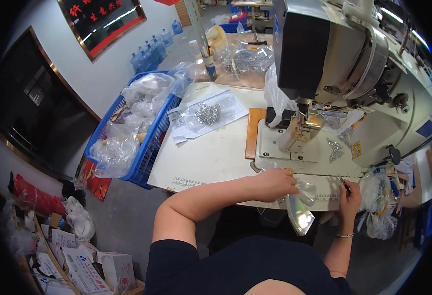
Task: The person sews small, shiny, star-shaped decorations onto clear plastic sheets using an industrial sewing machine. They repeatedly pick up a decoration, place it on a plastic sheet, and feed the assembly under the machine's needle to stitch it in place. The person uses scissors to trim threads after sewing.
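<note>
At the front edge of the white sewing table [201, 162], my left hand [276, 182] is closed on a shiny, see-through silvery strip [300, 219]. The strip's lower end hangs past the table edge toward my lap. My right hand [349, 196], at the table's right front, is closed round a small dark hand tool [346, 187] with thin tips; its exact kind is too small to tell. Just beyond my hands stands an industrial sewing machine [302, 54], its needle area over a metal plate [270, 142]. A glittering silver appliqué [335, 150] lies to the right of the needle.
Silver rhinestone pieces [208, 114] lie on clear plastic and paper at the table's far left. Beside the table is a blue basket [152, 152] full of plastic bags. More bags [380, 206] hang at the right edge. Cardboard boxes [83, 268] crowd the floor at lower left.
</note>
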`<state>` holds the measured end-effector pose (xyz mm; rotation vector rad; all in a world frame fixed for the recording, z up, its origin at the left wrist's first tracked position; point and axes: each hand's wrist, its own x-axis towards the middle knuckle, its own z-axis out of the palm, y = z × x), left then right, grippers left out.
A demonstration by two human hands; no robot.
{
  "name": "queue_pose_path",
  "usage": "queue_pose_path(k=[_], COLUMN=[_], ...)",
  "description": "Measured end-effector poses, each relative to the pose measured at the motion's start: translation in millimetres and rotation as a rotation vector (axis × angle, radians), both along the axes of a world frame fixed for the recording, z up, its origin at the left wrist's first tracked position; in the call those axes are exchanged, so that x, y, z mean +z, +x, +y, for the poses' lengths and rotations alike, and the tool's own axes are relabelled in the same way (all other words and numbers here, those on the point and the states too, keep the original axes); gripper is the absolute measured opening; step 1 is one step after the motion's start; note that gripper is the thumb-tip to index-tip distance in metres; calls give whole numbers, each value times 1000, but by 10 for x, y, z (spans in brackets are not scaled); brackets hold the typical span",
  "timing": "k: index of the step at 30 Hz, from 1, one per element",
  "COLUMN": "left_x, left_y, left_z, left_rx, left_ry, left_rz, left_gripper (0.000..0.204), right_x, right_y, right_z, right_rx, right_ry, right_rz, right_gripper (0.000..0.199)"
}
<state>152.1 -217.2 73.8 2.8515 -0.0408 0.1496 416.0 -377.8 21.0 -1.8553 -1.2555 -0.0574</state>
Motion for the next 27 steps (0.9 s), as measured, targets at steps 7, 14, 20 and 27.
queue_pose_path(k=[7, 14, 20, 27], left_x=[5, 181, 523, 659], left_y=[66, 163, -135, -1162], left_z=[195, 149, 72, 359], left_rx=[-8, 152, 294, 744], left_ry=[-176, -323, -618, -796], left_rz=[99, 180, 7, -784], left_gripper=[41, 46, 55, 48], right_x=[-234, -287, -266, -263], right_y=[177, 81, 67, 101], right_z=[-108, -49, -48, -63], right_rx=[-46, -137, -128, -84], right_ry=[-8, 37, 17, 24], right_rz=[-42, -120, -87, -107], right_gripper=[19, 19, 20, 19])
